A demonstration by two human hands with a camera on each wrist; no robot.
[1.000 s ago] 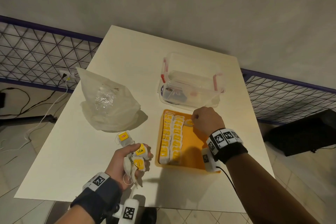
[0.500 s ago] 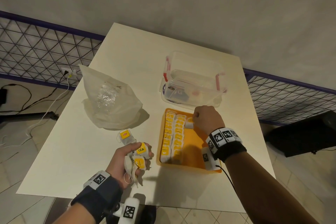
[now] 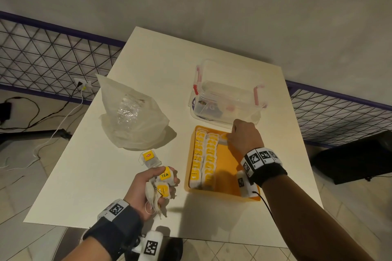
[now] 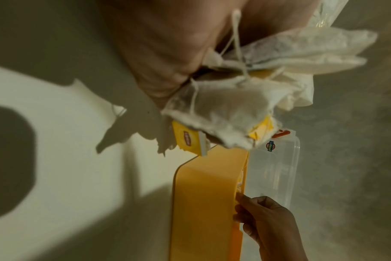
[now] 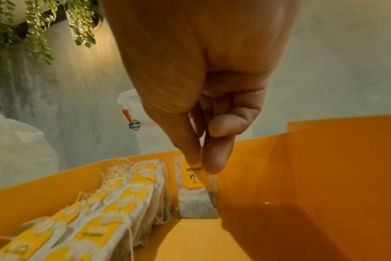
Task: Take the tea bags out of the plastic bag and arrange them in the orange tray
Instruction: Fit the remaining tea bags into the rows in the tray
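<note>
Right hand (image 3: pixel 244 135) shifted to tray (image 3: pixel 231 176) far edge, tea bag (image 5: pixel 195 187) pinched.

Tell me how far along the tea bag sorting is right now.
Done: two rows of tea bags fill the orange tray's left side. In hand: the right hand pinches a tea bag, starting a third row at the far end. Left: the bunch gripped by the left hand and one loose bag on the table.

A clear lidded container (image 3: pixel 228 99) with red clips on the white table (image 3: pixel 152 59)
</note>
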